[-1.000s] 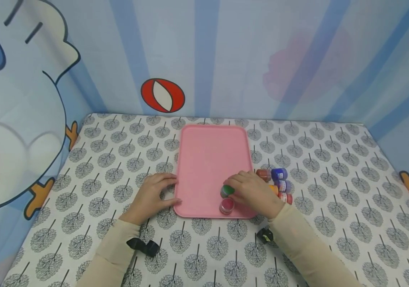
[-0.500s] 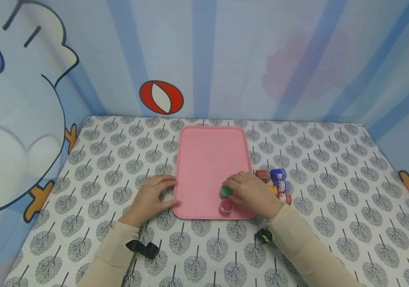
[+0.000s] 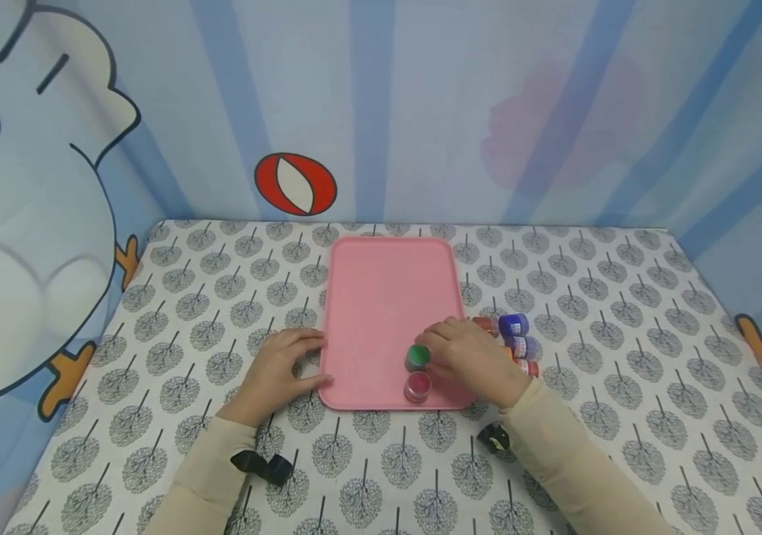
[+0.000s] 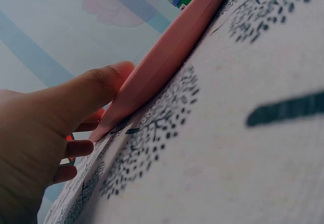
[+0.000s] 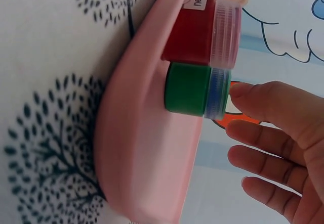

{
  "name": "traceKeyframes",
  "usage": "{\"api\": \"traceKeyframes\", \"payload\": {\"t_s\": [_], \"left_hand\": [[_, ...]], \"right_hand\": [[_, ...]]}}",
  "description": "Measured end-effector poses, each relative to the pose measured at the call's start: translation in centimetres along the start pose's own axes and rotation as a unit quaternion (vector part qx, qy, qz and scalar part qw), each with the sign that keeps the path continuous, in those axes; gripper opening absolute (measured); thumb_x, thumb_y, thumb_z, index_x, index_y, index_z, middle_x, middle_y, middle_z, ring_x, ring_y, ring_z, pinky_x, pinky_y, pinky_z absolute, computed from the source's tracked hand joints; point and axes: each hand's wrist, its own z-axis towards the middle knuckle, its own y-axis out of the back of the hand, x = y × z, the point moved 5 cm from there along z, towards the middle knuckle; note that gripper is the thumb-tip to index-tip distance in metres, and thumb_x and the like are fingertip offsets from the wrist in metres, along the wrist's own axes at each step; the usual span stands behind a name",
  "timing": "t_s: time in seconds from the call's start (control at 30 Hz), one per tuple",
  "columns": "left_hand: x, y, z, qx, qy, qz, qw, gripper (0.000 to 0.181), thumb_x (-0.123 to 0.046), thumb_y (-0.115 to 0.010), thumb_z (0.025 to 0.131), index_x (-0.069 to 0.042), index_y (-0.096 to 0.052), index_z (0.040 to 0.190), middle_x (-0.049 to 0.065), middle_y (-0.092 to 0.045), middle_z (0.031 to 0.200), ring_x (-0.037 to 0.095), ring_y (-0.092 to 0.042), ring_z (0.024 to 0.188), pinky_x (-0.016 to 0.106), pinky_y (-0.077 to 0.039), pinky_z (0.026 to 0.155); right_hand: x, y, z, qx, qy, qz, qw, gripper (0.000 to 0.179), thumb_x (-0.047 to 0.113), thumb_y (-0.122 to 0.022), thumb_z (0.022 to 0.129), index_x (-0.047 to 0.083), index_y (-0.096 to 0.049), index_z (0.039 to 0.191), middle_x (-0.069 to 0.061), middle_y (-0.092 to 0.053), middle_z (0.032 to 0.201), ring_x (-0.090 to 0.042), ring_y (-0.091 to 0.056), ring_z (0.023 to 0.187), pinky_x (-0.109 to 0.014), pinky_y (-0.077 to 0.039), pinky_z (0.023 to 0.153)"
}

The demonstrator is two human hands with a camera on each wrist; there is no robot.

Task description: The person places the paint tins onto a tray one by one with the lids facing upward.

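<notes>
Green paint jar (image 3: 417, 359) upright on the pink tray (image 3: 384, 286), towards five o'clock. Just beside at its six o'clock, upright red paint jar (image 3: 417, 387). At the green one's three o'clock, right hand (image 3: 471, 358), fingers loosely parted near the lid, contact impossible to tell. At the tray's eight o'clock, left hand (image 3: 278, 370), fingers apart, thumb against the rim. Beyond, at three o'clock on the tree-print worktop (image 3: 598, 446), brown jar (image 3: 486, 325), blue jar (image 3: 513, 325) and purple jar (image 3: 521, 348).
</notes>
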Motion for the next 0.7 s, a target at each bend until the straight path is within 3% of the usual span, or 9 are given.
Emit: {"api": "traceKeyframes", "payload": {"t_s": [0.4, 0.7], "left_hand": [[-0.1, 0.1, 0.0, 0.001, -0.005, -0.004, 1.0, 0.058, -0.037, -0.082, 0.071, -0.006, -0.066, 0.118, 0.009, -0.062, 0.129, 0.031, -0.054, 0.123, 0.052, -0.036, 0.11], [-0.1, 0.1, 0.0, -0.002, -0.007, -0.011, 0.9999, 0.059, -0.036, -0.083, 0.07, -0.006, -0.066, 0.117, 0.009, -0.062, 0.128, 0.031, -0.054, 0.122, 0.052, -0.036, 0.11]], "right_hand": [[-0.7, 0.5, -0.6, 0.022, -0.032, -0.004, 0.9992, 0.032, 0.022, -0.072, 0.083, 0.01, -0.067, 0.112, -0.004, -0.07, 0.109, -0.021, -0.065, 0.104, -0.039, -0.054, 0.092], [-1.5, 0.7, -1.5, 0.036, -0.056, -0.004, 0.9978, 0.038, 0.018, -0.076, 0.079, 0.007, -0.066, 0.114, -0.007, -0.07, 0.112, -0.024, -0.064, 0.107, -0.042, -0.051, 0.099]]}}
